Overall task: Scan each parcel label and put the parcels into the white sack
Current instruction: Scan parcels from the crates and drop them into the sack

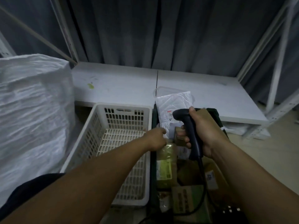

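My right hand [205, 131] grips a black handheld scanner [187, 128] by its handle, its head pointing left at a white plastic parcel [173, 109] with a printed label. That parcel stands tilted up in a dark crate [213, 112] full of parcels. My left hand [156, 138] reaches into the crate and holds the white parcel's lower edge. Below it lie a yellowish bagged parcel [165, 165] and several brown cardboard parcels [186, 198]. The large white sack [32, 113] stands at the left.
An empty white slatted basket [100, 126] sits between the sack and the crate. A low white shelf board [123, 84] runs behind, with grey curtains and white rack posts [275, 75] around it. The scanner's cable [203, 180] hangs down over the crate.
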